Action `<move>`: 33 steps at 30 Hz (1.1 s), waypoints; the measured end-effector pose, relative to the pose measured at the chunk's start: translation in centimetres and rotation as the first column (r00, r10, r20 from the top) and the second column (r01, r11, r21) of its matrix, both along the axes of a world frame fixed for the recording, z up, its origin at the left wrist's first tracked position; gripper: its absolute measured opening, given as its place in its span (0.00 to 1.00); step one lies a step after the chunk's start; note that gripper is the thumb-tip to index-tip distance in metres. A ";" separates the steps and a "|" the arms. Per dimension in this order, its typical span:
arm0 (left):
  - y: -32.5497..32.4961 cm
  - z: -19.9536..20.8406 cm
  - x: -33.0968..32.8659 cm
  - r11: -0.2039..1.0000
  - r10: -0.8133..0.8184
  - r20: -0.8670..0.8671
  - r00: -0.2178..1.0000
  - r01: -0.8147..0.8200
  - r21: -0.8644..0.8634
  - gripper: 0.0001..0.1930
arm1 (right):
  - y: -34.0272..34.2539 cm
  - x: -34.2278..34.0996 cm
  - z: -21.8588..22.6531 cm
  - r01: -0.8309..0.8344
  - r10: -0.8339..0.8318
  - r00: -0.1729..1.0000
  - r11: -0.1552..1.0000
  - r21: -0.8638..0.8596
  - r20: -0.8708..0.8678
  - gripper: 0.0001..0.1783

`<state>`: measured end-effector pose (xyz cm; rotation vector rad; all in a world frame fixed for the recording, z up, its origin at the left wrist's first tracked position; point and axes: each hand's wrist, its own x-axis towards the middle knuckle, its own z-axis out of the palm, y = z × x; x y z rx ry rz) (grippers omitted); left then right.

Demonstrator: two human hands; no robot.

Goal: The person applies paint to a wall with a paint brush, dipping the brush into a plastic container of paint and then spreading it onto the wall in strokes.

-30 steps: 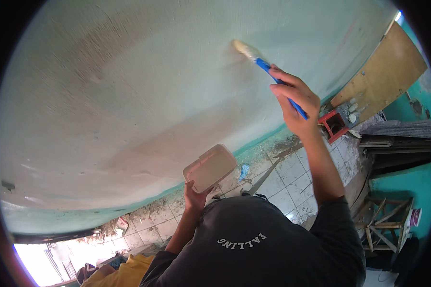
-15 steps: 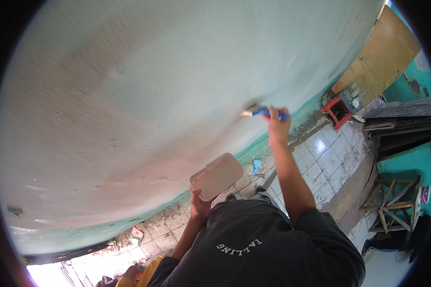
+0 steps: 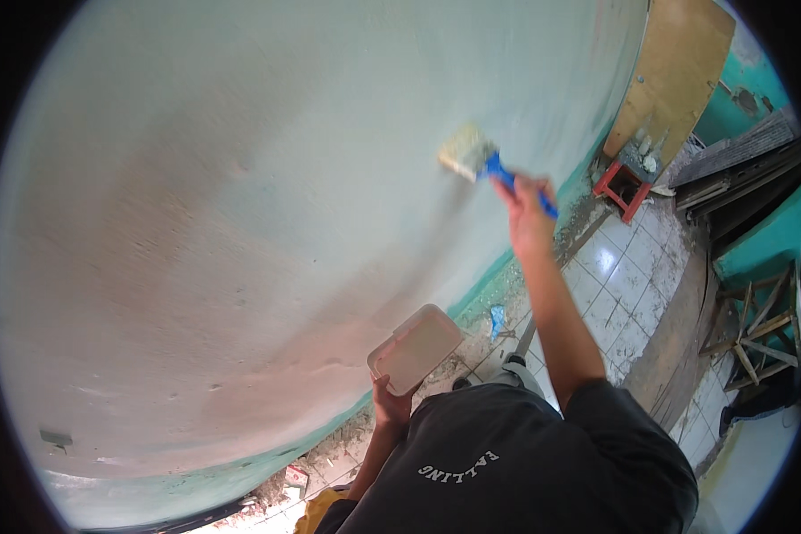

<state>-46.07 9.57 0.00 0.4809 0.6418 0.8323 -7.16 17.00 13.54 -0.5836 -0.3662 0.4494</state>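
My right hand (image 3: 530,214) is closed round the blue handle of a wide paintbrush (image 3: 468,153). Its pale bristles are up against the wall (image 3: 347,178), or just off it; I cannot tell which. The wall is pale green-white above, with brownish-pink patches lower down and to the left. Close to my body, my left hand (image 3: 392,405) grips the near end of a shallow rectangular plastic container (image 3: 418,347). The container is tilted, and a pale pinkish tone shows inside it.
A red stool (image 3: 621,190) with clutter on top stands by the wall at the right, near a wooden board (image 3: 672,71). Stacked grey sheets (image 3: 739,169) and a wooden frame (image 3: 756,338) are farther right. A blue scrap (image 3: 497,320) lies on the dirty tiled floor (image 3: 596,276).
The paintbrush has moved upward on the wall, and its bristles now show broad side on. The view has shifted slightly; my left hand still holds the container.
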 end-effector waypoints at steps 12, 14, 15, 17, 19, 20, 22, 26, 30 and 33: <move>-0.9 -0.5 -0.3 0.999 0.018 -0.044 0.999 -0.019 -0.028 0.35 | 1.8 1.6 -4.5 0.093 -0.088 0.996 0.870 -0.483 0.034 0.11; -1.3 0.2 -0.3 1.000 0.018 -0.025 1.000 -0.018 -0.014 0.35 | 1.7 1.9 5.5 0.101 -0.061 0.992 0.906 -0.412 0.109 0.11; -1.6 0.3 -0.4 1.000 0.014 -0.026 1.000 -0.014 -0.006 0.35 | 1.1 2.0 9.7 0.089 -0.045 0.990 0.933 -0.349 0.132 0.11; -1.7 0.1 -1.0 0.999 0.042 -0.047 0.998 -0.043 -0.020 0.35 | -0.1 2.1 15.6 0.010 0.002 0.988 0.997 -0.078 0.153 0.12; -1.6 -0.4 -1.0 0.999 0.034 -0.033 0.999 -0.035 -0.021 0.34 | -0.4 2.4 16.8 0.030 -0.036 0.984 0.999 0.039 0.176 0.12; -1.6 -0.6 -0.9 0.999 0.034 -0.030 0.999 -0.035 -0.031 0.34 | -0.5 2.3 17.2 0.038 -0.065 0.981 0.989 0.145 0.185 0.11; -1.4 -0.9 -0.6 0.999 0.046 -0.010 0.999 -0.046 -0.018 0.34 | 0.2 1.8 13.5 0.068 -0.079 0.989 0.993 0.092 0.126 0.11; -1.3 -0.7 -1.0 0.996 0.083 0.031 0.996 -0.084 0.013 0.33 | -0.3 -1.0 -2.0 0.044 -0.072 0.984 0.983 -0.176 -0.161 0.08; -1.4 -1.2 -1.7 0.996 0.086 0.004 0.996 -0.086 -0.016 0.33 | -0.7 -1.8 -12.1 0.050 -0.130 0.979 0.899 -0.435 -0.156 0.10; -1.4 -1.0 -2.2 0.996 0.084 -0.052 0.995 -0.084 0.005 0.32 | 0.4 -1.5 -6.6 0.050 -0.127 0.980 0.901 -0.431 -0.151 0.10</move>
